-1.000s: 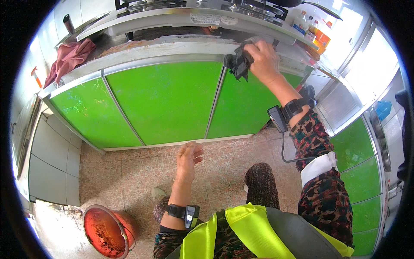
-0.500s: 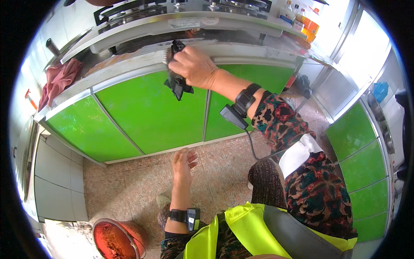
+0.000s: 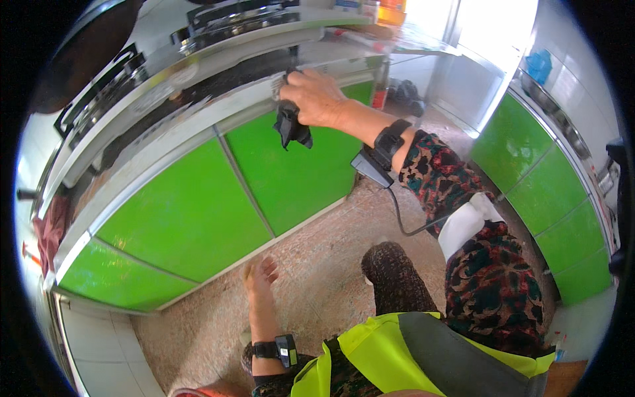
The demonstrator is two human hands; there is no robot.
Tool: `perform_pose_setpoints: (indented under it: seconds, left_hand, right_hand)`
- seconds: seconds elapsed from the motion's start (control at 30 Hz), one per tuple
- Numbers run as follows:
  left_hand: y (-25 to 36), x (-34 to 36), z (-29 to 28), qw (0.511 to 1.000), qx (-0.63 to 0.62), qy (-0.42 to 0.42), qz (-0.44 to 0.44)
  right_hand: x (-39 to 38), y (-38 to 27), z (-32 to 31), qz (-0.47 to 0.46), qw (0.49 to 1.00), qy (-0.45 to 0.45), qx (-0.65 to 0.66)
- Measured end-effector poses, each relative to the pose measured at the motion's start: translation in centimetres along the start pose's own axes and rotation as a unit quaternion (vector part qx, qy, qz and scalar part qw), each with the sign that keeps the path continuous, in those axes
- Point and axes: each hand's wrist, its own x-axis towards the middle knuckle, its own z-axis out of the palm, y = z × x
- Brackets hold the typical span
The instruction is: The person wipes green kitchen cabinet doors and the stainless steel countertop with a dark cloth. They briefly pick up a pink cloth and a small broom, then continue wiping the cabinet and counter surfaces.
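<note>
The black rag [image 3: 292,126] is at the top edge of the green cabinet [image 3: 182,221], its loose end hanging in front of the rightmost of the cabinet's three front panels. The right hand [image 3: 311,98] has its fingers closed round the upper part of the rag, against the edge of the surface [image 3: 155,147] on top of the cabinet; whether anything else sits under those fingers is hidden.

The rag looks light, limp and soft, with nothing fragile about it; if wet, it may be slippery. The bunched upper part seems the best place to hold it, since the thin loose end would probably just fold.

The left hand [image 3: 260,274] hangs before the cabinet's lower edge, over the floor [image 3: 324,271], its fingers loosely curled, apart and empty.

Counted: two hands, one black rag, one pink cloth [image 3: 51,228] at the cabinet's left end, one stove [image 3: 238,25] above the cabinet, one orange bottle [image 3: 391,14] beyond its right end, and one blue bag [image 3: 539,65] farther right of the cabinet.
</note>
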Motion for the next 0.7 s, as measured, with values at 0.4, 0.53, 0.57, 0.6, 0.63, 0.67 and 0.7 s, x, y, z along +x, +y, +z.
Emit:
perform_pose_setpoints:
  seconds: [0.4,0.53,0.57,0.6,0.63,0.67,0.7]
  left_hand:
    - [-1.6,1.4,3.2,0.995,0.096,0.012,-0.021]
    - [-2.2,1.9,3.5,0.995,0.095,0.01,-0.033]
    - [-2.3,2.1,3.4,0.995,0.088,-0.001,-0.038]
    - [-2.4,2.1,3.3,0.996,0.078,-0.018,-0.033]
    - [-2.5,2.0,3.1,0.995,0.088,-0.019,-0.042]
    - [-2.5,1.9,2.9,0.994,0.096,-0.026,-0.041]
    - [-2.4,1.8,2.6,0.994,0.103,-0.034,-0.034]
  right_hand:
    - [-9.1,15.6,-0.4,0.281,0.959,-0.018,-0.041]
    - [-10.6,17.6,2.2,0.377,0.926,0.016,-0.011]
    - [-10.8,17.8,2.8,0.386,0.922,0.016,-0.007]
    - [-11.0,18.1,3.3,0.454,0.89,0.01,0.037]
    - [-11.3,18.1,3.7,0.52,0.85,-0.004,0.082]
    - [-11.5,18.1,3.9,0.572,0.811,0.002,0.122]
    - [-11.7,17.9,4.0,0.585,0.802,-0.004,0.122]
